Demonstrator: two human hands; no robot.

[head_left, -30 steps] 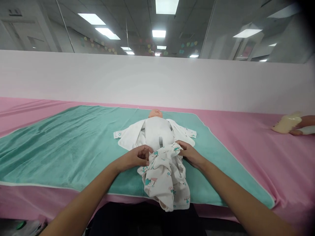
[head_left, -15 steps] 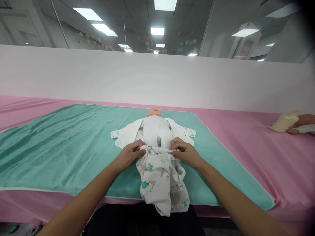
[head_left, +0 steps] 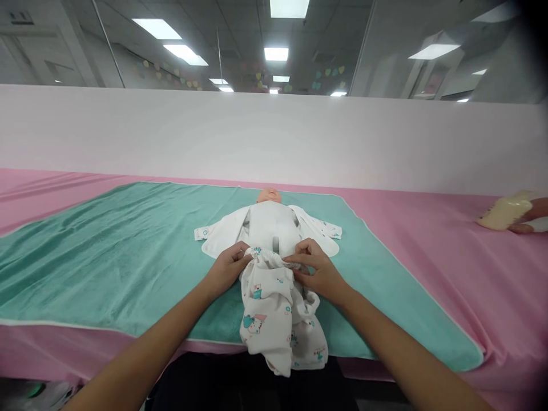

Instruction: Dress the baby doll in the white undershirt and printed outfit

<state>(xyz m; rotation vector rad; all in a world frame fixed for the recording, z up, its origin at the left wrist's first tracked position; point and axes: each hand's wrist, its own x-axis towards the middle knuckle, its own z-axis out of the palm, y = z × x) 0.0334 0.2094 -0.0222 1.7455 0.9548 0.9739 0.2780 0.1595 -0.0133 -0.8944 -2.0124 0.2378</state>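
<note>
A baby doll point(head_left: 274, 222) lies on its back on a teal towel point(head_left: 145, 257), its head toward the wall. Its white top point(head_left: 225, 233) is spread open beneath it, sleeves out to both sides. White printed baby pants point(head_left: 265, 308) cover the doll's lower end and drape over the table's near edge. My left hand point(head_left: 231, 267) pinches the left side of the waistband. On the other side, my right hand point(head_left: 314, 271) has its fingers closed on the waistband, nearer the middle. The doll's legs are hidden by the pants.
Pink cloth point(head_left: 445, 251) covers the table around the towel. At the far right, another person's hand point(head_left: 540, 210) holds a cream-coloured bottle point(head_left: 505, 211). A white wall point(head_left: 274, 140) with glass above it stands behind the table.
My right hand has shifted left along the waistband, bunching the cloth toward the middle. My left hand stays at its side of the waistband.
</note>
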